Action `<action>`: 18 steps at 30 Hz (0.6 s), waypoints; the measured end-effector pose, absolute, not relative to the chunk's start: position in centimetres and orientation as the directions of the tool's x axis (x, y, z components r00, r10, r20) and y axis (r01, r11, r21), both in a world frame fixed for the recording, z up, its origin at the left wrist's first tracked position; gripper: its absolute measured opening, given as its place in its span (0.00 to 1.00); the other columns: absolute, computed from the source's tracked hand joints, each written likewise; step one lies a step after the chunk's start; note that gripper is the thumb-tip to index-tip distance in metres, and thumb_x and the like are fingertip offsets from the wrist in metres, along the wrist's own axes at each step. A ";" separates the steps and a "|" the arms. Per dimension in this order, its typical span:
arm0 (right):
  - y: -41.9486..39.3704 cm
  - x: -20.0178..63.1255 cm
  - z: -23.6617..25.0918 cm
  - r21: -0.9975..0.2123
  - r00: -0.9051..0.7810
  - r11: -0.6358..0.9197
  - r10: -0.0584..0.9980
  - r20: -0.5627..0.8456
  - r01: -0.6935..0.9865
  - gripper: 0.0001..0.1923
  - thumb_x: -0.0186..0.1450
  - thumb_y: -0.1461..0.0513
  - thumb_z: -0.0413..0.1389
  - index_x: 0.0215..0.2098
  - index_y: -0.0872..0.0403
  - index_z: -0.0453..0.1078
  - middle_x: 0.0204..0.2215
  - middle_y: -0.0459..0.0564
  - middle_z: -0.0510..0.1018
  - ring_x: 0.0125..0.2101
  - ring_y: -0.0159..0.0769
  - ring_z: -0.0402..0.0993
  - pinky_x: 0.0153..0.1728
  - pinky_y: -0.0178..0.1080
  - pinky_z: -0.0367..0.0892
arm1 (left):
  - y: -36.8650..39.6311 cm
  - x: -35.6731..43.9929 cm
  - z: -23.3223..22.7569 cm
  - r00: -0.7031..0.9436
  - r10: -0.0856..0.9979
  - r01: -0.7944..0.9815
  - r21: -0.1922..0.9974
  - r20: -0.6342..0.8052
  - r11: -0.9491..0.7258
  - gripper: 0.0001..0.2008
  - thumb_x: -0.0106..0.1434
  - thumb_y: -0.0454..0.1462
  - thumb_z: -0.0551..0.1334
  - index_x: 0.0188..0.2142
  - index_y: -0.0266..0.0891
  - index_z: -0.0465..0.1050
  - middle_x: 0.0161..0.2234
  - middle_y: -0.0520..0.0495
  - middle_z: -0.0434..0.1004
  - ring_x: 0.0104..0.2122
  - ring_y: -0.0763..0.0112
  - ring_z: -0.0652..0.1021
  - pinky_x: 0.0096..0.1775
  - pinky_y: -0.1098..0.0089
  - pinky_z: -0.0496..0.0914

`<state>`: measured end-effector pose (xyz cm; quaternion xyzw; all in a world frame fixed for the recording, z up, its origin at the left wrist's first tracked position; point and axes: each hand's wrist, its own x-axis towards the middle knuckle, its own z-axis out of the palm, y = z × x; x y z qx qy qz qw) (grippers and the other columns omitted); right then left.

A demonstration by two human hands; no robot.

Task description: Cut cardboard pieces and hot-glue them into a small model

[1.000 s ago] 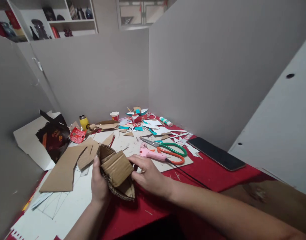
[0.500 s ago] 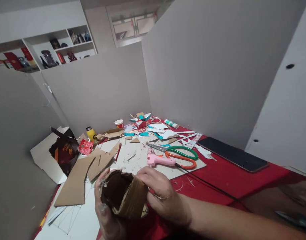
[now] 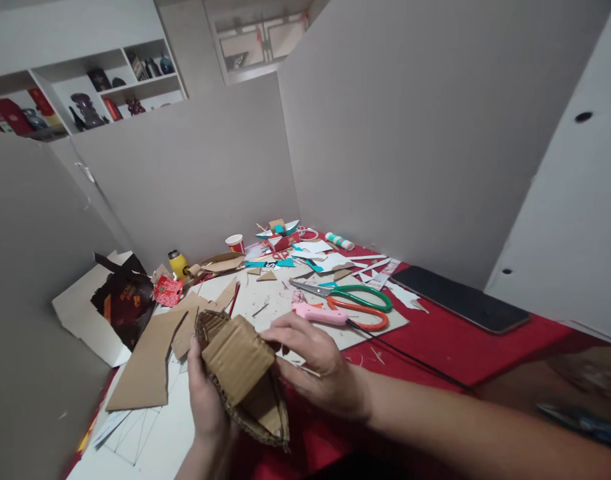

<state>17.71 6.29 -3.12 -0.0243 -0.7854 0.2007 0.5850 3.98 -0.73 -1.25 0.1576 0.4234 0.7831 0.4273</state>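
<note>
You hold the cardboard boat (image 3: 245,377) above the near edge of the red table (image 3: 435,347), your left hand (image 3: 205,400) clamped around its hull from below. Your right hand (image 3: 315,363) presses fingertips to the corrugated cabin piece (image 3: 238,357). Keep the hull steady and press evenly, away from the pink glue gun (image 3: 318,312) and scissors (image 3: 350,300).

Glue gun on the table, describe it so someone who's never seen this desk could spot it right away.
Start at the red table and find the pale board in its middle. The glue gun lies near the board's front edge, just beyond the right hand, with a black cord trailing off to the right. It is the only pink tool there; the scissors beside it have green and orange handles.
</note>
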 end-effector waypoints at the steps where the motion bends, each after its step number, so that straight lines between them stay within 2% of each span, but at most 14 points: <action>1: 6.6 17.7 -2.9 -0.342 -0.310 0.919 0.272 0.911 -0.196 0.13 0.63 0.69 0.54 0.46 0.52 0.64 0.35 0.51 0.71 0.35 0.35 0.67 0.34 0.36 0.66 | -0.5 4.0 -1.1 -0.544 0.826 -0.567 0.790 -0.147 -0.232 0.18 0.64 0.46 0.54 0.39 0.38 0.79 0.32 0.46 0.83 0.39 0.61 0.81 0.41 0.68 0.74; 3: 7.0 17.6 -2.3 -0.395 -0.322 0.900 0.324 0.890 -0.187 0.13 0.61 0.67 0.57 0.43 0.53 0.63 0.33 0.48 0.69 0.33 0.34 0.65 0.32 0.36 0.65 | -0.1 4.0 -1.1 -0.480 0.856 -0.602 0.783 -0.193 -0.160 0.19 0.65 0.45 0.54 0.39 0.36 0.79 0.32 0.44 0.83 0.38 0.61 0.81 0.40 0.67 0.74; 5: 7.4 17.3 -2.0 -0.515 -0.362 0.842 0.434 0.825 -0.165 0.15 0.57 0.65 0.60 0.41 0.53 0.61 0.32 0.46 0.68 0.31 0.32 0.64 0.30 0.34 0.64 | 0.1 4.1 -1.2 -0.456 0.865 -0.610 0.782 -0.211 -0.130 0.18 0.64 0.45 0.55 0.40 0.36 0.79 0.33 0.44 0.83 0.37 0.61 0.81 0.39 0.68 0.74; 7: 7.6 16.9 -2.1 -0.637 -0.416 0.759 0.539 0.732 -0.138 0.17 0.56 0.64 0.62 0.40 0.53 0.61 0.32 0.45 0.68 0.30 0.32 0.65 0.30 0.34 0.63 | 0.0 4.2 -1.5 -0.454 0.871 -0.591 0.795 -0.187 -0.138 0.18 0.63 0.47 0.56 0.40 0.37 0.79 0.34 0.44 0.83 0.37 0.61 0.81 0.39 0.68 0.74; 10: 7.7 16.4 -2.6 -0.718 -0.444 0.679 0.602 0.664 -0.153 0.15 0.56 0.63 0.62 0.39 0.54 0.63 0.32 0.45 0.70 0.31 0.32 0.66 0.32 0.35 0.63 | -0.3 4.3 -1.7 -0.475 0.872 -0.542 0.819 -0.116 -0.187 0.17 0.60 0.47 0.60 0.39 0.37 0.79 0.33 0.46 0.82 0.37 0.61 0.81 0.38 0.69 0.74; 12: 7.8 16.4 -2.9 -0.687 -0.410 0.686 0.569 0.713 -0.242 0.10 0.59 0.61 0.61 0.37 0.54 0.65 0.31 0.46 0.70 0.31 0.33 0.66 0.32 0.35 0.64 | -0.4 4.2 -1.7 -0.492 0.863 -0.523 0.831 -0.113 -0.189 0.15 0.57 0.47 0.63 0.36 0.37 0.78 0.30 0.48 0.82 0.35 0.62 0.81 0.37 0.69 0.74; 15: 8.0 16.7 -2.9 -0.528 -0.378 0.778 0.401 0.834 -0.340 0.06 0.61 0.61 0.58 0.34 0.55 0.69 0.31 0.49 0.70 0.32 0.34 0.67 0.33 0.36 0.65 | -0.2 4.2 -2.0 -0.473 0.859 -0.524 0.846 -0.194 -0.097 0.13 0.54 0.45 0.66 0.31 0.37 0.77 0.27 0.49 0.81 0.31 0.64 0.80 0.37 0.68 0.73; 17: 8.2 17.0 -2.7 -0.461 -0.407 0.845 0.333 0.851 -0.272 0.05 0.61 0.62 0.57 0.35 0.55 0.70 0.33 0.51 0.71 0.34 0.37 0.68 0.36 0.38 0.65 | 0.1 4.3 -2.3 -0.443 0.867 -0.535 0.843 -0.228 -0.052 0.13 0.53 0.43 0.67 0.32 0.36 0.77 0.29 0.48 0.81 0.31 0.64 0.80 0.38 0.67 0.73; 18: 8.4 17.1 -2.6 -0.456 -0.426 0.867 0.341 0.838 -0.201 0.06 0.61 0.64 0.56 0.37 0.55 0.70 0.34 0.52 0.71 0.36 0.38 0.68 0.38 0.40 0.65 | 0.2 4.4 -2.5 -0.435 0.874 -0.536 0.842 -0.218 -0.057 0.13 0.53 0.43 0.67 0.33 0.35 0.77 0.31 0.47 0.81 0.33 0.64 0.80 0.39 0.66 0.73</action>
